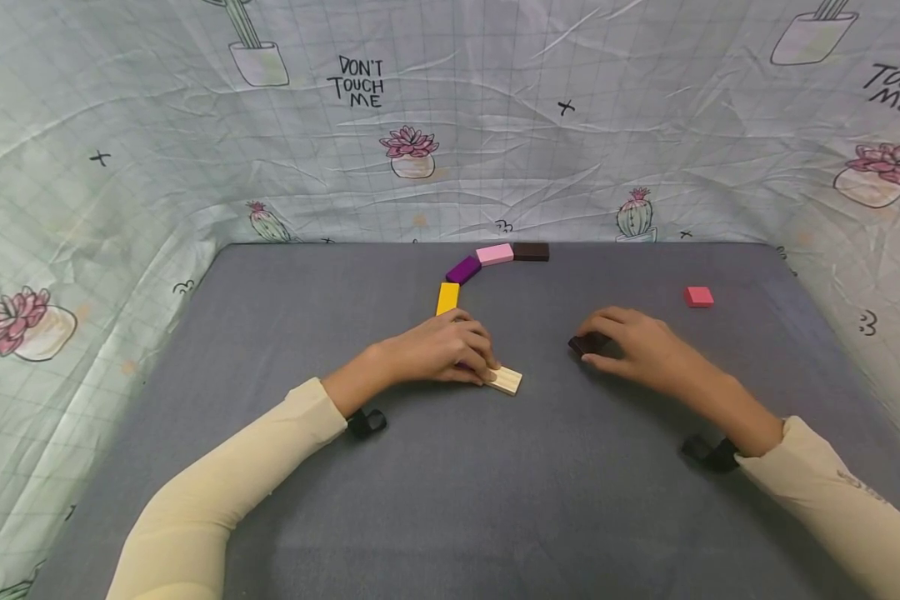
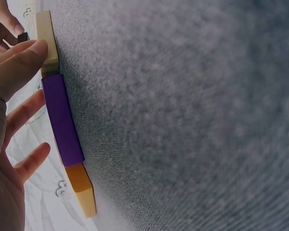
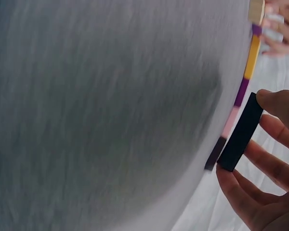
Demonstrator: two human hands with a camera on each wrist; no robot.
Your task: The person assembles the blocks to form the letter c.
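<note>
My left hand (image 1: 444, 348) pinches a pale wooden block (image 1: 506, 381) that lies flat at the near end of a curved row of blocks. In the left wrist view the thumb lies on this block, and a purple block (image 2: 62, 120) meets its end; the head view hides that one beneath the hand. Farther along the curve come a yellow block (image 1: 447, 298), another purple block (image 1: 463, 269), a pink block (image 1: 495, 254) and a dark brown block (image 1: 531, 252). To the right, my right hand (image 1: 633, 346) holds a black block (image 3: 239, 132) lengthwise between thumb and fingers.
A red block (image 1: 698, 297) sits alone toward the right back of the grey table (image 1: 450, 508). Behind and beside the table hangs a printed cloth (image 1: 495, 150). Black straps (image 1: 366, 423) circle both wrists.
</note>
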